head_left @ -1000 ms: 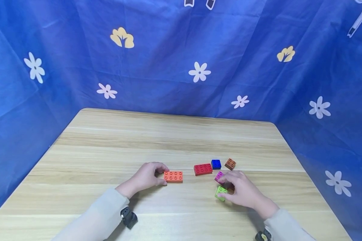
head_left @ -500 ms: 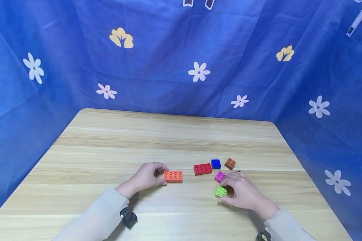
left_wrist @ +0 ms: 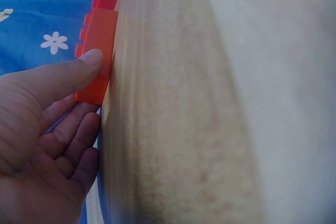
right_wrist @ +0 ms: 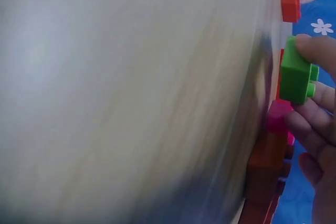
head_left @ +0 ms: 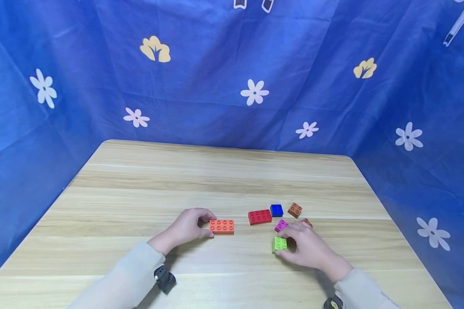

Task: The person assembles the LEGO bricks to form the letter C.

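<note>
My left hand (head_left: 188, 227) pinches the left end of an orange eight-stud toy building brick (head_left: 222, 227), which lies on the table. In the left wrist view its thumb presses the brick's near side. At the right, my right hand (head_left: 307, 244) grips a lime green four-stud brick (head_left: 279, 243) between thumb and fingers. The right wrist view shows the thumb on the side of this green brick (right_wrist: 295, 72); it seems just off the tabletop. A magenta brick (head_left: 281, 225) sits right behind it, close to the right fingers and partly covered by them.
A red eight-stud brick (head_left: 260, 217) touches or nearly touches a blue four-stud brick (head_left: 276, 210). One brown brick (head_left: 295, 210) lies to the right, and another brown brick (head_left: 307, 222) shows partly behind the right hand. Blue cloth (head_left: 201, 86) surrounds the wooden table (head_left: 178, 171).
My right hand has closed its thumb on the green brick and moved it slightly left and away from me. A second brown brick has come into sight behind that hand. The left hand stays still.
</note>
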A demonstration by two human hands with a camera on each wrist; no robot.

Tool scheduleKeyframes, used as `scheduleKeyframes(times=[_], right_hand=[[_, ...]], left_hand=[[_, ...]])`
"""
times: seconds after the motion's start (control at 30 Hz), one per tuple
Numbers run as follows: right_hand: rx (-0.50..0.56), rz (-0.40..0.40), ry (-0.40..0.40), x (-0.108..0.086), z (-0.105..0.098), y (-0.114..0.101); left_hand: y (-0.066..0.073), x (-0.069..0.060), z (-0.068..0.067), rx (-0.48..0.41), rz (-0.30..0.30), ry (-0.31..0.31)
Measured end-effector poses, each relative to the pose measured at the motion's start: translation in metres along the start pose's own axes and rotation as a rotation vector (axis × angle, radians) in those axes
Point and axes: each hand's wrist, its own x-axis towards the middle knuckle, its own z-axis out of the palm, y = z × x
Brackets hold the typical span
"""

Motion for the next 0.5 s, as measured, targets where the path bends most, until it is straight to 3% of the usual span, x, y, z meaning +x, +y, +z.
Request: scheduleKeyframes(times=[0.37, 0.5], right_hand=[[0.164, -0.061, 0.117, 0.017, 0.007, -0.011], [0.207, -0.042, 0.132, 0.025, 0.011, -0.017]], left_hand=[[0.0, 0.0, 0.0, 0.001, -0.006, 0.003], [0.001, 0.0, -0.001, 0.003, -0.002, 0.003]])
